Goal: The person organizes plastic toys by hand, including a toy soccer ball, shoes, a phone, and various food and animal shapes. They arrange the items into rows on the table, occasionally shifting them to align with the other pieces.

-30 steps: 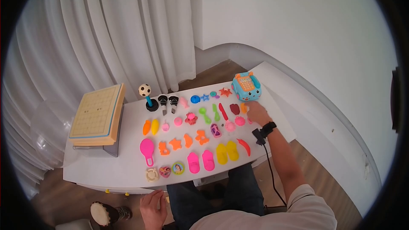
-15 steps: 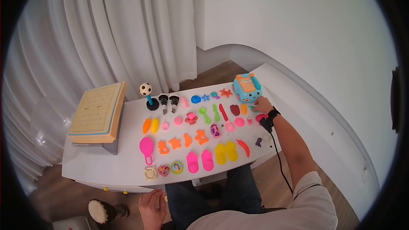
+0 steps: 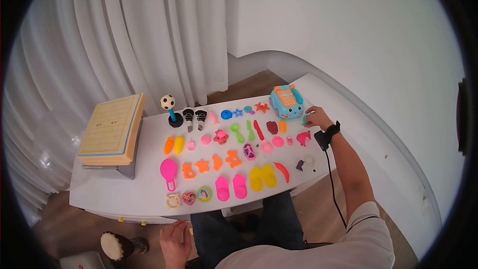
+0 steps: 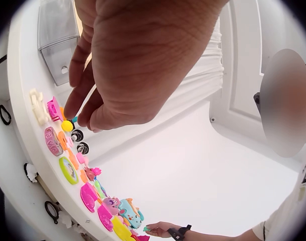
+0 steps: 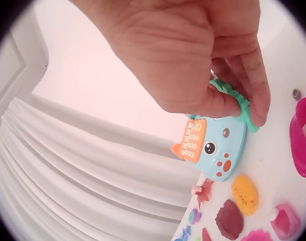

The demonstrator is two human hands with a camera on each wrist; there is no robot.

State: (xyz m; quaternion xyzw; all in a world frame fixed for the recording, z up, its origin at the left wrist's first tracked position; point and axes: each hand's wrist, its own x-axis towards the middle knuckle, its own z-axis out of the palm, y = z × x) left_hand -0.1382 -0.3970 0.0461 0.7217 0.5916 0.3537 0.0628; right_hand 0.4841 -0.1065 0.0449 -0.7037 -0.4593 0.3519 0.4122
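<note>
At the table's right end my right hand (image 3: 318, 118) pinches a small green toy piece (image 5: 233, 95) with a scalloped edge between thumb and fingers, close to the white tabletop. Just left of it in the head view stands a blue toy telephone (image 3: 287, 102) with an orange keypad and a face. A magenta toy piece (image 3: 303, 138) lies below the hand, and a yellow-orange oval piece (image 5: 244, 194) lies near the phone. My left hand (image 3: 174, 241) hangs loosely in front of the table edge, fingers relaxed and holding nothing.
Rows of small plastic toys cover the table, among them yellow slippers (image 3: 262, 177), pink slippers (image 3: 230, 188) and a pink paddle (image 3: 168, 172). A board box (image 3: 110, 127) stands at the left, beside a football on a stand (image 3: 168, 102). A drum (image 3: 112, 245) is on the floor.
My right hand has moved right, away from the orange oval piece, carrying the green piece past the phone's front. The magenta piece below its wrist has come into full view. The left hand stays put.
</note>
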